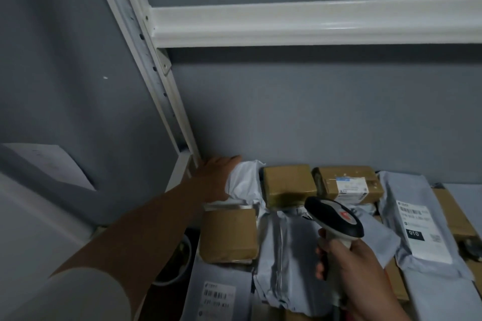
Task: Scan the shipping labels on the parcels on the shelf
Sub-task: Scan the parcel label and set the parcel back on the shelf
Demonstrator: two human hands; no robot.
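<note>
fingers of your right hand curl around the pale handle of a handheld barcode scanner, low and right of centre. your left hand reaches to the far left corner of the shelf and rests on a crumpled white poly mailer; its fingertips are hidden behind the bag, so you cannot tell whether they grip it.

the scanner's long axis runs from near right to far left, tilted up, with its dark head pointing away toward the far parcels.

parcels cover the shelf: two brown boxes at the far edge, the right one showing a label; a brown box nearer left; a grey mailer in the middle; a white mailer with a barcode label on the right; another labelled bag nearest you.

likely step: exposing the corner mailer's label. turn the bag label-up and flatten it first, then aim squarely at the barcode, since creases may spoil the read.
</note>
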